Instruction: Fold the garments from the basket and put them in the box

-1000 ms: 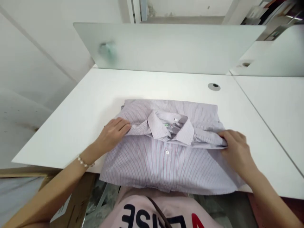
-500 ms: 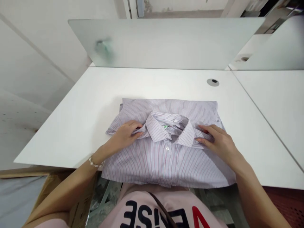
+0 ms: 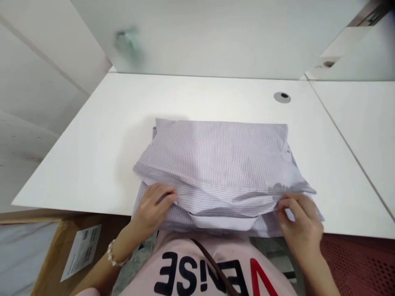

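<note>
Table (image 3: 89,139): open lanes at 9, 12 & 3 o'clk of shirt (image 3: 219,152). Frosted panel (image 3: 216,37): upright, full-width barrier, far edge, 12. Wall (image 3: 46,70): bars 10, past table. Torso (image 3: 185,263): tight against shirt, 6. Carton (image 3: 106,232): below near edge, 7. Red perf. bin (image 3: 354,259): ditto, 4–5.

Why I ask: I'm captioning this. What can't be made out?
All in the head view:
- Box label: print too small and blurred.
- Green thing: blurred behind the frosted panel.
- Red thing with holes: cut off by the picture's edges.
- Shirt: lower layers covered by its top fold.
</note>
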Demonstrator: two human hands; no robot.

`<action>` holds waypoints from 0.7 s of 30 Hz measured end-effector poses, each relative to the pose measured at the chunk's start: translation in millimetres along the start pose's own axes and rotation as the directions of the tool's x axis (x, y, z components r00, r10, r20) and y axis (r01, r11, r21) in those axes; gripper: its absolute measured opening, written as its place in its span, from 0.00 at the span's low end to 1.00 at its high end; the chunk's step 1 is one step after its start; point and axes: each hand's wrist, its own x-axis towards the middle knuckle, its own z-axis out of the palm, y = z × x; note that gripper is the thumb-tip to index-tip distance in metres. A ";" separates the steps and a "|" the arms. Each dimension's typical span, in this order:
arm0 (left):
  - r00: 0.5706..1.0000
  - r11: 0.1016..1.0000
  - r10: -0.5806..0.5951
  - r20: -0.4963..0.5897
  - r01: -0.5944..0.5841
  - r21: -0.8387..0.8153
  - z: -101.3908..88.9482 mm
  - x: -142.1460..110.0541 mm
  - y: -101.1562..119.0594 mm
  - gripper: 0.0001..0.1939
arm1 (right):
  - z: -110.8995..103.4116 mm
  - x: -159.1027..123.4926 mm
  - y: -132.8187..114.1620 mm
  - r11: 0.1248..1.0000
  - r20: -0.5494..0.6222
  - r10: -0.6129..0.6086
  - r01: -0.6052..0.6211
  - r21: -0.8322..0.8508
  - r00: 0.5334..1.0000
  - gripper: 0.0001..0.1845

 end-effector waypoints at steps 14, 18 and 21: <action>0.966 0.977 -0.182 0.181 0.199 -0.080 -14.1 -8.6 12.4 0.08 | -3.6 -6.5 6.5 0.993 0.210 0.113 -0.116 -0.002 0.971 0.08; 0.904 0.887 -0.318 0.287 0.390 -0.246 -23.6 -12.9 3.8 0.06 | -14.7 -4.5 5.4 0.935 0.243 0.192 -0.252 0.249 0.951 0.11; 0.922 0.899 -0.335 0.197 0.375 -0.226 -23.1 0.2 14.5 0.07 | -18.1 6.4 -1.8 0.927 0.244 0.187 -0.254 0.277 0.951 0.08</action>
